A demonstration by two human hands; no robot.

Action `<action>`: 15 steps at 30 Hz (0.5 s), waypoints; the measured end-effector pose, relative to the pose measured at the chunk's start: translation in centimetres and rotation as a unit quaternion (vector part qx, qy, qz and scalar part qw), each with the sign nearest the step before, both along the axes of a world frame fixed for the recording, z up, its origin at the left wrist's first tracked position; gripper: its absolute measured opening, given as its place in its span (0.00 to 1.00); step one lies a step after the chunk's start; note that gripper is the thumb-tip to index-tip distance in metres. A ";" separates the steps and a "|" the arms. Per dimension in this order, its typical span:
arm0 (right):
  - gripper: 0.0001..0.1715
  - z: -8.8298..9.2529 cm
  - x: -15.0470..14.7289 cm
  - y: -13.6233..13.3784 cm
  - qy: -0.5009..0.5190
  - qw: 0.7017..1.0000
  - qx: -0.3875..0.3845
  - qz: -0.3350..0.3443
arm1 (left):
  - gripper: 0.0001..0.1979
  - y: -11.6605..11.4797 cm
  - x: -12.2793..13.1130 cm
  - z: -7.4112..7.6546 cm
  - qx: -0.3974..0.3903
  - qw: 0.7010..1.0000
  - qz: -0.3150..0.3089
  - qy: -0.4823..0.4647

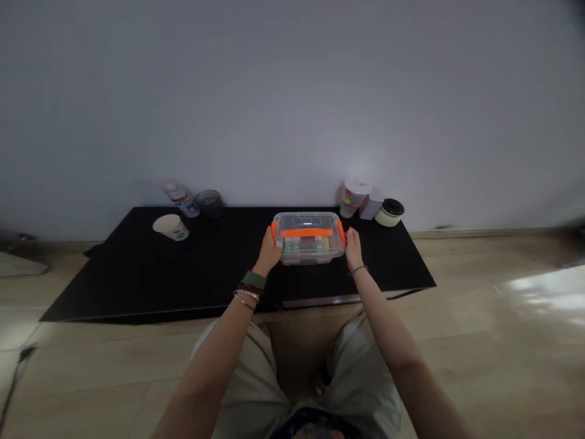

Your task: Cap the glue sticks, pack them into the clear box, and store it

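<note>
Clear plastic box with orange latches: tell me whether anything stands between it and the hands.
Nothing visible does. The left hand and right hand are already against the orange latches at opposite ends of the clear plastic box.

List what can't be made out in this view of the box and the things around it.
Head view:
- Contents of the clear plastic box: blurred by the lid, too small to identify.
- Fingers of the left hand and right hand: hidden by the box's ends, so the grip can't be told.
- Label on the bottle: too small to read.
- Print on the plastic cup: too small to make out.
</note>
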State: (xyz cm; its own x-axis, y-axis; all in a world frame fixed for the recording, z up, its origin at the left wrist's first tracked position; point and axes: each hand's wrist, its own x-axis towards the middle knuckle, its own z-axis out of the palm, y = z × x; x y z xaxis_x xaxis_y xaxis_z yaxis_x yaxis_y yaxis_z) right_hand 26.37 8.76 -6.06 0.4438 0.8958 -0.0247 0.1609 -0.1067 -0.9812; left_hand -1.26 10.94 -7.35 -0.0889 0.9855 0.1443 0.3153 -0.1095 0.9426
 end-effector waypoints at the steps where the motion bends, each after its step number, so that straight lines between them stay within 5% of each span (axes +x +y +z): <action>1: 0.34 -0.3 0.0 -1.0 0.046 0.999 0.017 -0.019 | 0.35 0.0 0.0 0.2 -0.009 1.000 0.006 -0.001; 5: 0.23 -3.2 -0.5 -7.5 0.179 0.983 0.025 0.016 | 0.37 -0.1 0.1 0.4 -0.041 0.999 0.029 0.009; 7: 0.15 -5.7 -1.2 -11.3 0.244 0.962 -0.096 0.074 | 0.37 -0.3 0.1 0.4 -0.045 0.998 0.042 -0.003; 10: 0.07 -9.8 -2.2 -15.8 0.344 0.870 -0.340 0.101 | 0.35 -1.3 0.2 0.5 -0.010 0.998 0.064 -0.028; 12: 0.03 -12.0 -2.1 -17.1 0.360 0.845 -0.390 0.071 | 0.33 -3.0 0.3 1.0 0.046 0.996 0.079 -0.009; 15: 0.07 -14.2 -0.6 -16.5 0.363 0.847 -0.389 -0.013 | 0.28 -7.0 0.5 1.9 0.159 0.982 0.072 0.075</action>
